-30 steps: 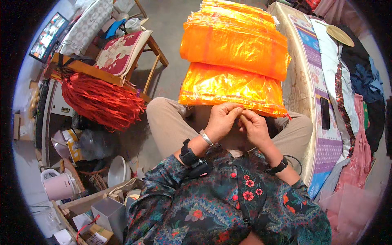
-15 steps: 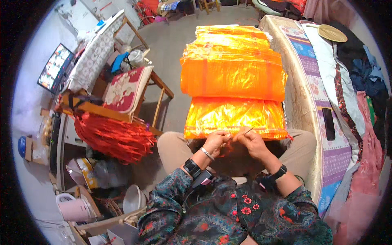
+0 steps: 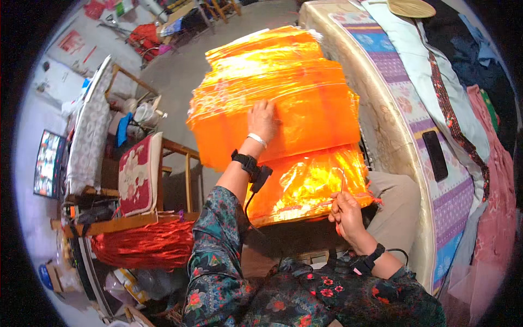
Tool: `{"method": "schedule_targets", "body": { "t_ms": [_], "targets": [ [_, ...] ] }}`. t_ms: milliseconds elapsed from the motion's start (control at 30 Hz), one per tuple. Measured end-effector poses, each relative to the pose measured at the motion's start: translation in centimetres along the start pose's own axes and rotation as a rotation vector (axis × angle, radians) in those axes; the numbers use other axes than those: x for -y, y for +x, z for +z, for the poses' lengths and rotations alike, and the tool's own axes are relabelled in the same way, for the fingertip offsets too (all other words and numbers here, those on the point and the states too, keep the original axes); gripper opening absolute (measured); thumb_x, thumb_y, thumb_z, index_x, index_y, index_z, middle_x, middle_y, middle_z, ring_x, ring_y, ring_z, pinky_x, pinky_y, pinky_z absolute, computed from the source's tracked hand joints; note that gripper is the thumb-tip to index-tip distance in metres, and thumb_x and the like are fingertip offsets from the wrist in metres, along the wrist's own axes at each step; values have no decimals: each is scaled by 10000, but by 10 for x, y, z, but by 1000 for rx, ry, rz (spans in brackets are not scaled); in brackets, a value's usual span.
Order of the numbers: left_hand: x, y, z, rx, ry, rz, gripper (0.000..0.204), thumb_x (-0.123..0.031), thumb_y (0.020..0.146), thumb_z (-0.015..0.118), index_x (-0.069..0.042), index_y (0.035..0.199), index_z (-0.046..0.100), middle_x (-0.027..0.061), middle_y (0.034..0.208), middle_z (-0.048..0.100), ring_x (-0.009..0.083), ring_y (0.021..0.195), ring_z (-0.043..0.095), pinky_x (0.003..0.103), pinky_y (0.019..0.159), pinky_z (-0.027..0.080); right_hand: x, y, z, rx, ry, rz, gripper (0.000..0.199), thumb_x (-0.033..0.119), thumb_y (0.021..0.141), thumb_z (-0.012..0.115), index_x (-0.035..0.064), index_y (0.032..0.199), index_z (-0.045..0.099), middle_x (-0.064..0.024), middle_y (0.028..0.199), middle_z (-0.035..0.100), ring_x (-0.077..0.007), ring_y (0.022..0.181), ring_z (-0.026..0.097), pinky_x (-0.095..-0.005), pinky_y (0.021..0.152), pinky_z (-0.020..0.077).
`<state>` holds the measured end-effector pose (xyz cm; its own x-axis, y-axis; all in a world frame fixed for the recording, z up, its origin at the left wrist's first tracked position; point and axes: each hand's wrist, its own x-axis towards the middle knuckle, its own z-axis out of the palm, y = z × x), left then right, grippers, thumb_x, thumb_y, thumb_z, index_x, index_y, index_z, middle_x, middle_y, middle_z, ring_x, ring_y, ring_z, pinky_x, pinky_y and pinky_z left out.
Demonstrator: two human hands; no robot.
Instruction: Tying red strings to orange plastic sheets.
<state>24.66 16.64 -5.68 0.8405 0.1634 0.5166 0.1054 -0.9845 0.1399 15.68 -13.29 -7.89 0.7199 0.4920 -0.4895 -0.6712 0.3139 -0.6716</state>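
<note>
A stack of glossy orange plastic bags point(image 3: 305, 117) rises in front of me, the lowest one lying over my lap with a red-edged hem toward me. My left hand point(image 3: 263, 121) rests on the upper part of the stack, fingers stretched forward over the plastic. Close to the near right corner, my right hand point(image 3: 348, 219) is closed round a thin needle-like tool point(image 3: 342, 180) whose tip points up and away. A bit of red shows under that hand; I cannot tell whether it is a handle or string.
A bundle of red strips point(image 3: 144, 244) hangs at a wooden bar on the left, below a chair with a red-and-cream cushion point(image 3: 140, 174). To the right is a bed point(image 3: 403, 109) with a black phone point(image 3: 435, 156), clothes and a woven fan point(image 3: 411, 7). A screen point(image 3: 49, 163) stands far left.
My hands were together at the near hem; the left has moved forward onto the stack. The right has drawn slightly down and right with the tool. The view has turned.
</note>
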Motion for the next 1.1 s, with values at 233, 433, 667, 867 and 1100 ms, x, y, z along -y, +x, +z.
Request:
{"method": "schedule_targets", "body": {
  "t_ms": [233,433,667,867,1100],
  "targets": [
    [-9,-1,-2,-69,97,144,52,-56,589,531,-77,636,520,88,777,501,254,804,483,371,702,351,-13,25,-32,-33,56,168,170,173,899,372,36,917,471,-23,577,442,-79,426,341,-245,455,374],
    [-63,-105,-76,-9,87,335,141,-60,616,504,-45,755,525,115,978,495,271,943,462,374,824,323,-12,19,-45,40,112,144,153,179,888,399,52,904,482,-30,596,456,-94,431,370,-252,446,387],
    [-119,-222,-68,286,149,187,289,-131,623,496,-61,904,510,92,1057,492,200,1025,437,323,843,296,43,-31,-56,-170,140,-67,107,185,870,438,94,910,480,11,593,417,-67,443,323,-220,442,326],
    [-143,-234,-80,112,20,53,433,-77,636,506,-23,1064,466,136,1114,469,256,999,446,315,831,323,104,-57,-15,-116,-715,-666,91,120,842,491,40,831,535,9,687,470,-89,604,469,-232,545,416],
    [-140,-228,-73,-19,-108,6,490,-29,591,546,15,1069,448,213,1090,461,319,962,468,373,884,334,67,-35,45,184,-1766,-1079,218,156,636,651,67,819,569,-123,791,534,-291,682,541,-365,622,450]
  ]
}}
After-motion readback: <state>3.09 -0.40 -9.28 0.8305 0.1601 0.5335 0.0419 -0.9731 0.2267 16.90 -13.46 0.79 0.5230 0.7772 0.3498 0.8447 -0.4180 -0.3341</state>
